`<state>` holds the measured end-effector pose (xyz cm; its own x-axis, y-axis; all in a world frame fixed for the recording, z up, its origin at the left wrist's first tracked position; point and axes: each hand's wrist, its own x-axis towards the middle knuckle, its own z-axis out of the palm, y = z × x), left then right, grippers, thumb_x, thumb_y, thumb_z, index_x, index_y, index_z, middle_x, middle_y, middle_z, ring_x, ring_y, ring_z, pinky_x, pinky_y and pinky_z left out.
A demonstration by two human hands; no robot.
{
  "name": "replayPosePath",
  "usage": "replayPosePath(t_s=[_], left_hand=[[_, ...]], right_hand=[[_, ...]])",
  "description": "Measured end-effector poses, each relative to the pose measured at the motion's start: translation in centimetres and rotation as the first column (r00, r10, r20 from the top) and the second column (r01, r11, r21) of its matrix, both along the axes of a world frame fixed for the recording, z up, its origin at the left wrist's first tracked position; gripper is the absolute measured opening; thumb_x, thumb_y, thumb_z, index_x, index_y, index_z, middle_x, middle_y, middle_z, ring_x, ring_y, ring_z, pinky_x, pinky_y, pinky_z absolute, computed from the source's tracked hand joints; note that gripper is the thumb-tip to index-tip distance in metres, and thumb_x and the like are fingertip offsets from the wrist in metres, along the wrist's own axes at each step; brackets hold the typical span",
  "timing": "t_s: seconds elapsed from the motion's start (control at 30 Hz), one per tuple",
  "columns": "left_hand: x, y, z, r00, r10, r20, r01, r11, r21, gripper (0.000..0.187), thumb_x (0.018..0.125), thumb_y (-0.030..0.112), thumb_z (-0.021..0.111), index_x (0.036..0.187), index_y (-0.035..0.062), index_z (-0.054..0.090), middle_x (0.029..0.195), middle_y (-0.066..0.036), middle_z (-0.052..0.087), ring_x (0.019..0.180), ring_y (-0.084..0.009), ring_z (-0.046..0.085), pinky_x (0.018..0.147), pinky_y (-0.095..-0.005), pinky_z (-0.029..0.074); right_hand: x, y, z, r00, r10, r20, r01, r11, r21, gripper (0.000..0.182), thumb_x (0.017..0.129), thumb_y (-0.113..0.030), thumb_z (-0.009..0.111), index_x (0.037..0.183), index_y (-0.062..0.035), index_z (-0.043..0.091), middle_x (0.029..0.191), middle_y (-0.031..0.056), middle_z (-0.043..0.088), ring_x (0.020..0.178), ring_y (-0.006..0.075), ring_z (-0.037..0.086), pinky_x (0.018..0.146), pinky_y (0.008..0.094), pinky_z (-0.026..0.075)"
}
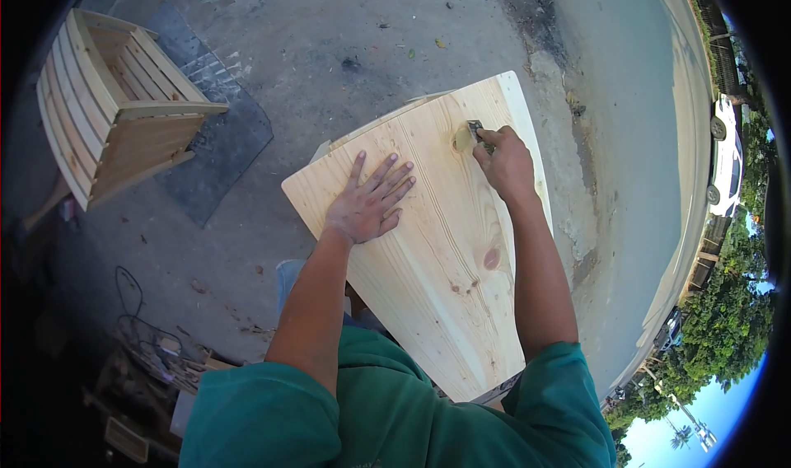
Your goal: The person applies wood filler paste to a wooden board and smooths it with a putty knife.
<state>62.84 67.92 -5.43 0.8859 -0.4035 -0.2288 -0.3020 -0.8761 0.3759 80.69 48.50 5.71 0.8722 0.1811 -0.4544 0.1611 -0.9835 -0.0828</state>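
Pinching a small, dark, flat-ended hand tool (474, 128), the right hand (504, 163) has its fingers closed around it, right beside a pale yellowish patch (462, 141) on the wood. The left hand (362, 208) holds nothing; its palm is down and its fingers spread on the broad, pale, knotty wooden board (445, 245). That board lies in front of the person's green shirt (387, 394), running slantwise away from the body, with lighter wooden pieces (395, 109) showing just past its left edge.

To my eye the board is stiff and fairly heavy for one hand, and its smooth face looks a little slippery under a flat palm. Two hands on opposite long edges would be the sounder hold; the face alone gives nothing to grasp. The tool looks light and rigid, best held by its body, away from the working end. Soft pine like this would probably dent or scratch easily.

The far corners look rounded, and the right hand is near the right long edge. Beyond the far end, grey concrete floor (329, 48) gives room to move. On the left, a slatted wooden piece of furniture (148, 138) stands well apart, partly over a dark flat sheet (227, 130); nearer the person, a loose black cable (136, 320) could catch a foot.
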Motion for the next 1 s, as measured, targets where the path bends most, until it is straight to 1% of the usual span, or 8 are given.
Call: replayPosePath(t_s=[0.1,0.2,0.37,0.5,0.63,0.73,0.83,1.0], left_hand=[[0.1,0.1,0.1,1.0,-0.001,-0.016,0.001,1.0,-0.005,0.066,0.101,0.051,0.035,0.162,0.0263,0.025,0.17,0.006,0.012,0.158,-0.0201,0.003,0.125,-0.0621,-0.004],[0.1,0.1,0.0,1.0,-0.002,-0.019,0.002,1.0,-0.014,0.066,0.102,0.052,0.035,0.162,0.0265,0.024,0.17,0.006,0.012,0.158,-0.0199,0.003,0.125,-0.062,-0.004],[0.1,0.0,0.1,1.0,-0.018,-0.016,0.019,0.999,0.036,0.066,0.102,0.052,0.034,0.162,0.0268,0.024,0.17,0.006,0.011,0.158,-0.0203,0.003,0.125,-0.0626,-0.004],[0.1,0.1,0.0,1.0,-0.019,-0.009,0.019,1.0,0.018,0.066,0.102,0.052,0.034,0.162,0.0267,0.024,0.171,0.006,0.011,0.158,-0.0213,0.003,0.124,-0.0635,-0.003],[0.1,0.1,-0.1,1.0,-0.019,-0.004,0.019,1.0,0.011,0.066,0.101,0.051,0.036,0.162,0.0263,0.025,0.171,0.005,0.012,0.158,-0.0218,0.004,0.124,-0.0637,-0.003],[-0.1,0.1,-0.2,1.0,-0.009,0.006,0.009,1.0,0.004,0.066,0.101,0.051,0.036,0.161,0.026,0.026,0.17,0.005,0.013,0.158,-0.0218,0.004,0.124,-0.0636,-0.003],[0.0,0.0,-0.2,1.0,-0.004,0.022,0.004,1.0,0.0,0.066,0.101,0.051,0.036,0.161,0.0254,0.027,0.17,0.004,0.013,0.158,-0.022,0.004,0.124,-0.0633,-0.003],[-0.2,0.0,-0.3,0.998,0.005,0.06,-0.005,1.0,-0.011,0.066,0.101,0.051,0.035,0.161,0.0242,0.027,0.17,0.004,0.014,0.158,-0.0223,0.004,0.125,-0.063,-0.001]], right_hand=[[-1.9,-1.0,-1.4,0.998,0.03,-0.047,-0.029,0.999,0.019,0.037,0.086,-0.024,0.071,0.119,-0.0086,0.074,0.105,0.0182,0.065,0.094,0.0352,0.068,0.085,0.0455,0.054],[-2.7,-1.1,0.7,0.966,0.068,-0.248,-0.104,0.985,-0.135,0.038,0.085,-0.024,0.073,0.12,-0.0085,0.074,0.109,0.0192,0.066,0.098,0.0355,0.068,0.087,0.0451,0.053],[0.5,0.7,-0.7,0.998,0.019,-0.053,-0.016,0.998,0.055,0.035,0.084,-0.024,0.073,0.114,-0.0057,0.075,0.111,0.0219,0.067,0.098,0.0374,0.069,0.088,0.0455,0.053],[-2.3,0.8,-0.2,0.984,0.064,-0.169,-0.066,0.998,-0.012,0.035,0.084,-0.025,0.072,0.114,-0.0059,0.076,0.114,0.0206,0.066,0.098,0.0387,0.068,0.088,0.0451,0.053],[-2.5,0.4,1.7,0.964,0.074,-0.256,-0.095,0.993,-0.069,0.036,0.084,-0.023,0.073,0.115,-0.0062,0.076,0.108,0.0207,0.07,0.096,0.0369,0.07,0.089,0.0447,0.054],[0.7,1.2,1.0,0.993,0.076,-0.094,-0.075,0.997,0.007,0.036,0.083,-0.023,0.073,0.115,-0.0062,0.076,0.107,0.0215,0.071,0.097,0.0371,0.07,0.089,0.0446,0.054],[2.3,1.9,-0.1,0.992,0.068,-0.103,-0.065,0.998,0.024,0.036,0.083,-0.023,0.073,0.115,-0.0059,0.076,0.107,0.0216,0.071,0.096,0.0374,0.07,0.088,0.0442,0.054],[-3.1,-0.3,0.0,0.988,0.083,-0.13,-0.083,0.997,0.005,0.035,0.083,-0.023,0.073,0.113,-0.0054,0.075,0.106,0.0212,0.071,0.095,0.0373,0.07,0.088,0.0439,0.054]])
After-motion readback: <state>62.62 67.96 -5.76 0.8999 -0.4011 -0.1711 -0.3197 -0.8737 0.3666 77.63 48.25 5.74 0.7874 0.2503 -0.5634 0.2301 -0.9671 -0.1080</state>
